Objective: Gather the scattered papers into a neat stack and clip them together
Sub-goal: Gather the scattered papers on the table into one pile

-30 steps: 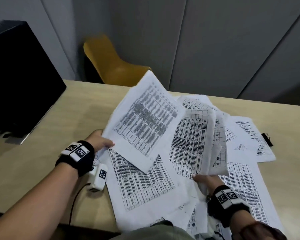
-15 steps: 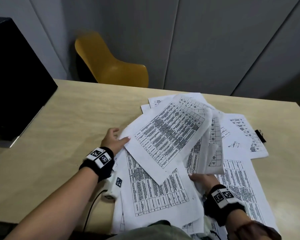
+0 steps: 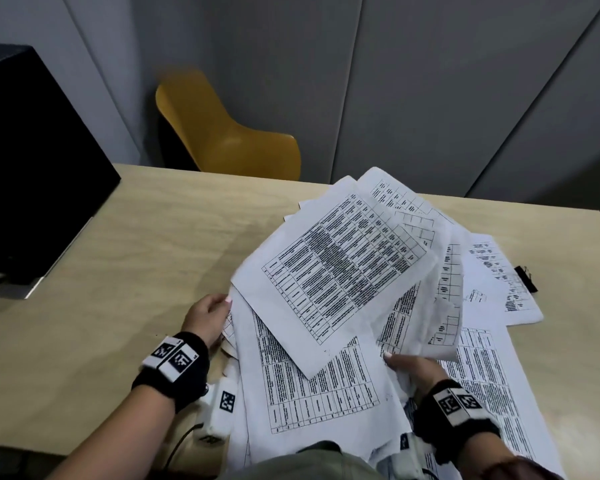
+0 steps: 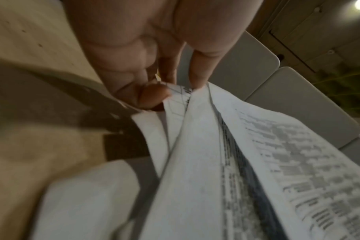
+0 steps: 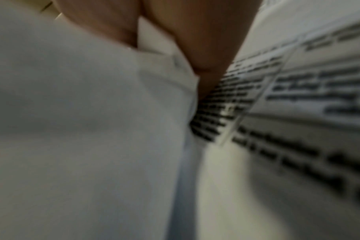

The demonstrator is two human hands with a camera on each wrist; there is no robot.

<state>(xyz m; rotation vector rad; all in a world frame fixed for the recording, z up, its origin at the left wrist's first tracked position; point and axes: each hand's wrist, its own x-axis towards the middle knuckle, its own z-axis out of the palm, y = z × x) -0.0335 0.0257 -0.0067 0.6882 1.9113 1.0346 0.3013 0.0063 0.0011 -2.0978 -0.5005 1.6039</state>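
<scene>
Several printed white papers (image 3: pixel 340 271) lie fanned and overlapping on the right half of the wooden table (image 3: pixel 136 258). My left hand (image 3: pixel 208 315) pinches the left edges of a few sheets (image 4: pixel 187 100) between thumb and fingers. At the pile's front, my right hand (image 3: pixel 407 367) grips the lower edge of a raised bundle of papers (image 5: pixel 93 113), thumb on top. A black binder clip (image 3: pixel 526 279) rests at the far right beside an outlying sheet (image 3: pixel 499 282). More sheets (image 3: pixel 482 386) lie flat under my right wrist.
A black monitor (image 3: pixel 32 168) stands at the table's left edge. A yellow chair (image 3: pixel 229 140) sits behind the table against grey wall panels. Bare tabletop stretches left of the pile.
The top sheet held up by my left hand has come down and slid right over the bundle in my right hand. My left hand moved right, closer to the pile.
</scene>
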